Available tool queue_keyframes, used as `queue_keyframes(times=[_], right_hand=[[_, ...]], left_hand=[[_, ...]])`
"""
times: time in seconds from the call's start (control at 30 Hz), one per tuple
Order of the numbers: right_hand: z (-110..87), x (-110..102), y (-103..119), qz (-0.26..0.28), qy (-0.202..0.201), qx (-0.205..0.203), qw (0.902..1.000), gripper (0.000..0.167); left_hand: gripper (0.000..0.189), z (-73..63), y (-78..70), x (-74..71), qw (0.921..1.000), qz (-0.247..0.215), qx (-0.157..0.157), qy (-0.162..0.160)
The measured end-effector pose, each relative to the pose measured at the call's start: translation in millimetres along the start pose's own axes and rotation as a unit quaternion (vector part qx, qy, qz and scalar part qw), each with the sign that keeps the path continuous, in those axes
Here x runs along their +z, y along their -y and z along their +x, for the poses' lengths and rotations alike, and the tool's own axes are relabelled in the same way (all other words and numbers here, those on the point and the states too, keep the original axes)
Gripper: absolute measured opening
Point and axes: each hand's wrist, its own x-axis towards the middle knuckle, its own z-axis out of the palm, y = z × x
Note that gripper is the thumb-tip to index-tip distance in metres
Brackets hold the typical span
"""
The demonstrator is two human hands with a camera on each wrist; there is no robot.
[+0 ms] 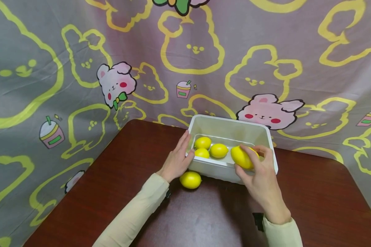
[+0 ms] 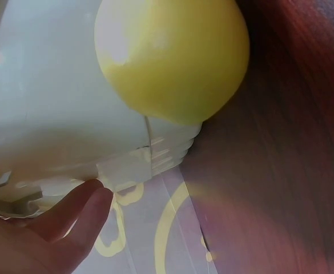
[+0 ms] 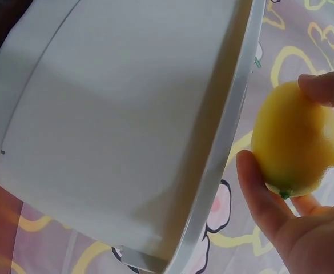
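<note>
My right hand (image 1: 262, 181) grips a yellow lemon (image 1: 242, 157) over the near right part of a white plastic box (image 1: 216, 170). In the right wrist view the fingers and thumb curl round that lemon (image 3: 295, 140), beside the box's rim. Inside the box, three lemons (image 1: 218, 150) lie toward the left. My left hand (image 1: 177, 159) lies with fairly straight fingers against the box's left end. The left wrist view has its fingertips touching the box wall (image 2: 52, 114). Another lemon (image 1: 190, 180) lies on the table just in front of the box, by the left wrist.
A dark reddish-brown table (image 1: 185, 212) with rounded corners holds the box near its back edge. Behind it and to the left hangs a grey cloth (image 1: 142, 44) with yellow rabbit outlines.
</note>
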Motion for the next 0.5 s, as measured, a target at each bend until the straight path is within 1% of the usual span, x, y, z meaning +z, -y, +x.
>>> queue_keyframes(times=[0.27,0.5], right_hand=[[1.6,-1.2,-2.7,-0.014,0.011,0.015,0.9997,0.063],[3.4,0.0,-2.7,-0.043,0.011,0.008,0.9990,0.064]], left_hand=[[0.062,1.1,-0.3,0.3,1.0000,0.000,0.003,0.000],[0.060,-0.3,-0.8,-0.1,1.0000,-0.001,0.003,-0.005]])
